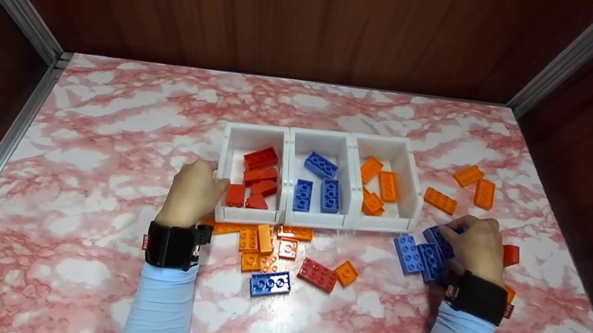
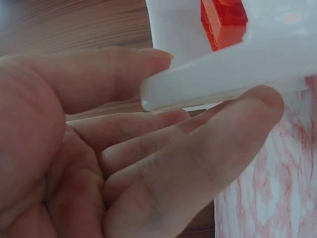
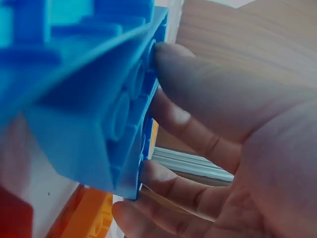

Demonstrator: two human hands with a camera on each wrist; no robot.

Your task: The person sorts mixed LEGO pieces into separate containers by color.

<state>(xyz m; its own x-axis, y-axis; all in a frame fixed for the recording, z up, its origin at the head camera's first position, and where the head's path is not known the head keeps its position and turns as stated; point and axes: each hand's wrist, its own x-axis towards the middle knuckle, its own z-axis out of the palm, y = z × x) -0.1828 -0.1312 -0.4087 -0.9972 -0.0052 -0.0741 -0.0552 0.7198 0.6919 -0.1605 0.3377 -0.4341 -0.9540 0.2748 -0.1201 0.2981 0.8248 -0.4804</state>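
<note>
My left hand [image 1: 185,195] grips the left side wall of the leftmost white bin [image 1: 250,216], which has several red bricks [image 1: 261,158] in it. In the left wrist view the bin's wall [image 2: 213,82] runs between thumb and fingers. At the right, my right hand [image 1: 475,247] pinches a blue brick [image 1: 434,237] in a small cluster on the table. Seen from the right wrist, the thumb lies on the hollow, tubed side of the blue brick [image 3: 126,114], with fingers behind it. Beside it lie a studded blue brick [image 1: 407,254] and an upturned blue brick [image 1: 429,261].
The middle bin [image 1: 318,219] contains blue bricks, the right bin [image 1: 383,224] orange ones. Orange bricks [image 1: 249,237], a red brick [image 1: 317,274] and a blue brick [image 1: 270,284] lie before the bins. More orange bricks [image 1: 440,200] lie right of them. Dark panels [image 1: 304,18] enclose the table.
</note>
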